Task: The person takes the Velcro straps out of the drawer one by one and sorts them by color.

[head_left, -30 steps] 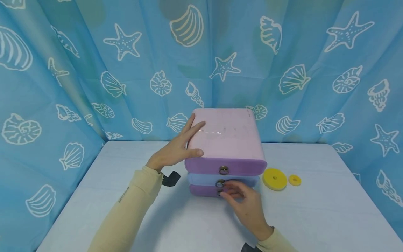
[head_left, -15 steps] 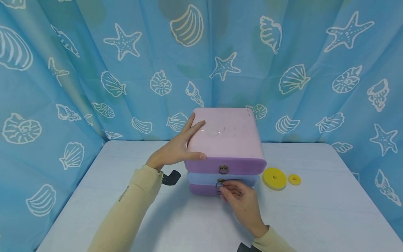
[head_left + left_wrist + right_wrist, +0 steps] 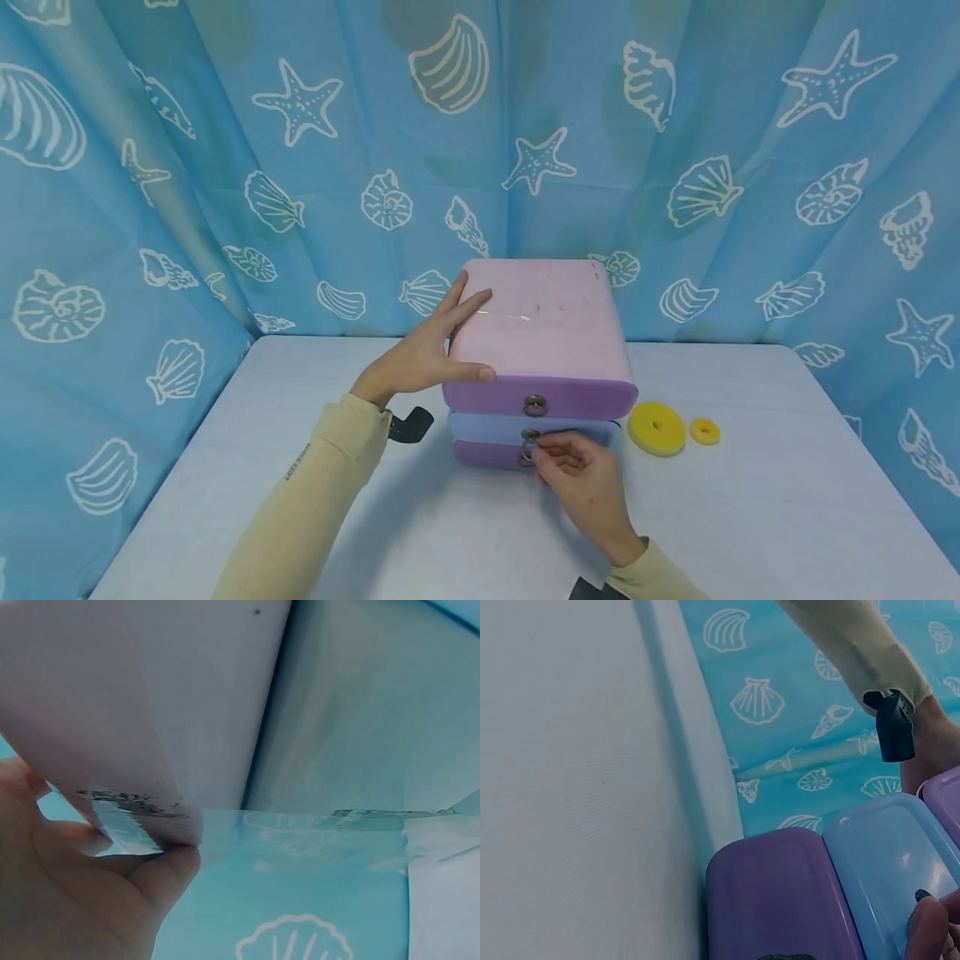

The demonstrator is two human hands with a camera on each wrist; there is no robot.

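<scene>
A small chest of drawers [image 3: 540, 325] has a pink top and stands at the table's middle. Its top purple drawer [image 3: 480, 398] has a ring handle, as has the blue middle drawer [image 3: 487, 427]. Below lies another purple drawer [image 3: 483, 453]. My left hand [image 3: 420, 354] rests on the chest's upper left edge, fingers spread and thumb along the front edge. With thumb and index finger my right hand [image 3: 588, 483] pinches the ring pull [image 3: 529, 450] of the blue drawer. In the right wrist view only fingertips [image 3: 928, 930] show, by the blue drawer's front.
A large yellow disc [image 3: 657, 428] and a smaller yellow ring [image 3: 705, 431] lie on the white-covered table [image 3: 787, 500], right of the chest. Behind hangs a blue shell-print curtain [image 3: 525, 100]. A dark wrist mount [image 3: 411, 425] sticks out beside the left wrist.
My right thumb and finger have come together on the blue drawer's ring pull, which now swings outward. The left thumb has slid slightly right along the edge.
</scene>
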